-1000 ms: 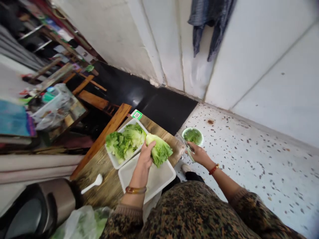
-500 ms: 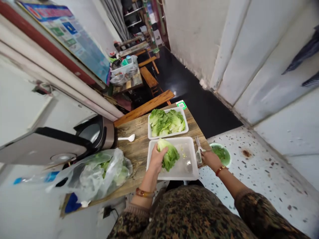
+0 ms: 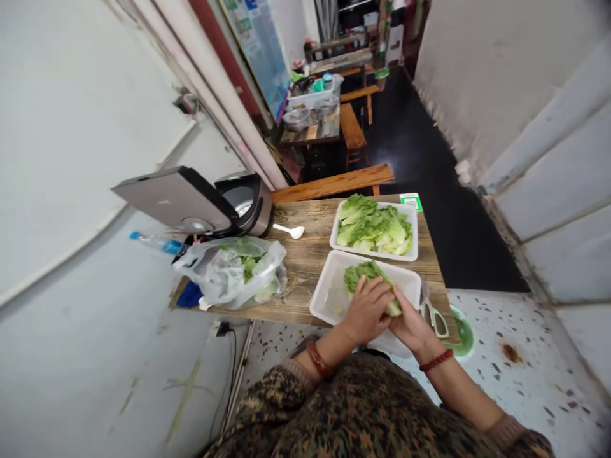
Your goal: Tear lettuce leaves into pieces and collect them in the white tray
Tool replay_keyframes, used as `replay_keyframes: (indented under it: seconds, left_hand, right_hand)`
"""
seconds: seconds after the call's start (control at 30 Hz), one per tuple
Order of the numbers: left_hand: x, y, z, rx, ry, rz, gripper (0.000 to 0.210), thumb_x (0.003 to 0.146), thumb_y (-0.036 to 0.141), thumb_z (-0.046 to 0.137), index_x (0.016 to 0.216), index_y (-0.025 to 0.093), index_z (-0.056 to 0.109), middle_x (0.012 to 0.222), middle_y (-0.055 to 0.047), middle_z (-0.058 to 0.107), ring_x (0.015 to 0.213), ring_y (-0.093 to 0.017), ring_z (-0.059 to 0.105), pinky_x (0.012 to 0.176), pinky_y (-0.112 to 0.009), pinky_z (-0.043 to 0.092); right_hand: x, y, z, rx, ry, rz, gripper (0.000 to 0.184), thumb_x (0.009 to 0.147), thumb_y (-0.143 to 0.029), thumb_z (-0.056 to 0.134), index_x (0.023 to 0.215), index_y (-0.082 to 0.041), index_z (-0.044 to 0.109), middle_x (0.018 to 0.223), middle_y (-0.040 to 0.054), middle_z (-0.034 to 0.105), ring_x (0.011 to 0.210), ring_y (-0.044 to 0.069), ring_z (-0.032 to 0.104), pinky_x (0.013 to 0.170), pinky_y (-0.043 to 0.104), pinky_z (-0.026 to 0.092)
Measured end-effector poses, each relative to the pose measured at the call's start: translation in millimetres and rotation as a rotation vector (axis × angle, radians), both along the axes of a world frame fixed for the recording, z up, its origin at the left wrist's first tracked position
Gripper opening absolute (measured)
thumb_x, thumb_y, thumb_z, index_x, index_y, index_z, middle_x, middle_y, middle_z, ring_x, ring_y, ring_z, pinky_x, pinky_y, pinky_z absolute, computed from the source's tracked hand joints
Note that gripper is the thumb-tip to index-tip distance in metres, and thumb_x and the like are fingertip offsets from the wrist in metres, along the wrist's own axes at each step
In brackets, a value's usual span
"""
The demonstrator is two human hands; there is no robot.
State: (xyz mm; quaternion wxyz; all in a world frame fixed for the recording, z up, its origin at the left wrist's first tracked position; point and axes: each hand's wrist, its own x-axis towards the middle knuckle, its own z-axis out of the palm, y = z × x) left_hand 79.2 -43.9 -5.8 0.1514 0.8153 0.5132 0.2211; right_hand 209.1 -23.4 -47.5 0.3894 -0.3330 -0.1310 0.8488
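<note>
A head of lettuce (image 3: 360, 273) is held over the near white tray (image 3: 324, 296), its leafy end pointing away from me. My left hand (image 3: 368, 306) lies over its top with the fingers closed around it. From the right, my right hand (image 3: 409, 323) grips the pale stem end. Scissors (image 3: 435, 316) with light green handles rest on the table right of the tray, near my right hand. Loose lettuce leaves (image 3: 375, 228) fill the far white tray (image 3: 414, 251). The undersides of both hands and part of the lettuce are hidden.
A white spoon (image 3: 293, 231) lies on the wooden table (image 3: 305, 273). Left of it are a plastic bag (image 3: 224, 273) with greens and an open-lidded rice cooker (image 3: 255, 207). A green basin (image 3: 465, 331) stands on the floor to the right. Behind is a bench (image 3: 334, 183).
My right hand has let go of the scissors, now on the table, and taken hold of the lettuce beside my left hand. The camera view has shifted left.
</note>
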Motion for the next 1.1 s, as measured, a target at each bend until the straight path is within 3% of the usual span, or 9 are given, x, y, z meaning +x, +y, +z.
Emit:
replay_keyframes:
  seconds: [0.13,0.23,0.33,0.43,0.53,0.73,0.87,1.0,1.1]
  left_hand:
    - [-20.7,-12.0,1.9,-0.026,-0.163,0.064,0.059,0.078,0.028,0.071,0.134,0.018,0.052,0.148,-0.018,0.048,0.143,-0.031,0.038,0.120,-0.053,0.024]
    - [-40.1,-12.3,3.2,-0.070,-0.423,0.445,0.054,0.072,0.026,0.076,0.123,0.019,0.059,0.135,-0.018,0.057,0.130,-0.032,0.051,0.113,-0.054,0.035]
    - [-52.2,-6.9,1.6,-0.421,-0.790,0.706,0.052,0.069,0.038,0.081,0.114,0.019,0.064,0.116,-0.015,0.065,0.107,-0.031,0.063,0.097,-0.051,0.048]
    - [-52.4,0.9,1.1,-0.762,-1.194,0.632,0.057,0.070,0.049,0.081,0.115,0.020,0.064,0.119,-0.014,0.067,0.103,-0.027,0.065,0.085,-0.041,0.054]
    - [-47.3,7.1,4.3,-0.794,-1.402,0.637,0.059,0.062,0.040,0.089,0.110,0.019,0.064,0.112,-0.012,0.071,0.098,-0.024,0.067,0.081,-0.035,0.054]
    - [-47.3,15.0,6.2,-0.699,-1.401,0.736,0.058,0.054,0.028,0.093,0.104,0.018,0.064,0.104,-0.008,0.074,0.089,-0.022,0.071,0.074,-0.031,0.056]
    - [-50.1,18.6,7.1,-0.704,-1.458,0.703,0.059,0.061,0.026,0.090,0.113,0.020,0.063,0.109,-0.007,0.075,0.095,-0.023,0.072,0.085,-0.035,0.057]
    - [-55.6,21.9,14.5,-0.713,-1.545,0.650,0.053,0.069,0.027,0.083,0.117,0.020,0.062,0.107,-0.007,0.075,0.105,-0.024,0.070,0.096,-0.040,0.054]
    - [-62.0,23.9,21.0,-0.715,-1.566,0.636,0.050,0.071,0.027,0.080,0.117,0.018,0.063,0.107,-0.008,0.076,0.112,-0.026,0.067,0.101,-0.042,0.051]
  right_hand:
    - [-8.2,11.3,-8.9,0.028,-0.043,-0.056,0.029,0.076,-0.043,0.080,0.098,-0.028,0.070,0.105,-0.0003,0.074,0.092,0.020,0.069,0.080,0.033,0.058]
    - [-13.9,17.9,-2.4,0.097,-0.114,-0.088,0.039,0.076,-0.044,0.078,0.110,-0.029,0.067,0.111,0.0021,0.073,0.096,0.022,0.069,0.083,0.036,0.057]
    - [-24.1,19.7,9.6,0.260,-0.235,-0.088,0.053,0.077,-0.046,0.076,0.124,-0.028,0.061,0.117,0.0047,0.071,0.103,0.024,0.067,0.089,0.039,0.054]
    - [-35.0,18.8,13.7,0.450,-0.376,-0.001,0.057,0.077,-0.044,0.075,0.130,-0.026,0.060,0.124,0.0059,0.069,0.113,0.025,0.063,0.099,0.040,0.049]
    - [-39.1,17.7,9.4,0.507,-0.448,0.029,0.057,0.076,-0.040,0.075,0.129,-0.025,0.061,0.130,0.0056,0.065,0.122,0.026,0.057,0.107,0.040,0.043]
    - [-30.8,21.3,14.5,0.349,-0.274,-0.008,0.053,0.068,-0.035,0.080,0.118,-0.023,0.066,0.118,0.0052,0.071,0.109,0.025,0.064,0.093,0.037,0.051]
    - [-27.6,24.9,20.0,0.161,-0.104,-0.073,0.046,0.070,-0.041,0.081,0.109,-0.026,0.064,0.108,0.0031,0.073,0.097,0.023,0.068,0.081,0.035,0.055]
    - [-23.0,29.6,3.8,-0.008,0.000,-0.202,0.039,0.069,-0.041,0.083,0.098,-0.028,0.060,0.092,0.0000,0.074,0.083,0.020,0.071,0.072,0.035,0.057]
    - [-14.4,33.5,-10.9,0.023,-0.081,-0.231,0.038,0.069,-0.043,0.082,0.096,-0.027,0.061,0.087,-0.0004,0.073,0.077,0.018,0.069,0.068,0.034,0.056]
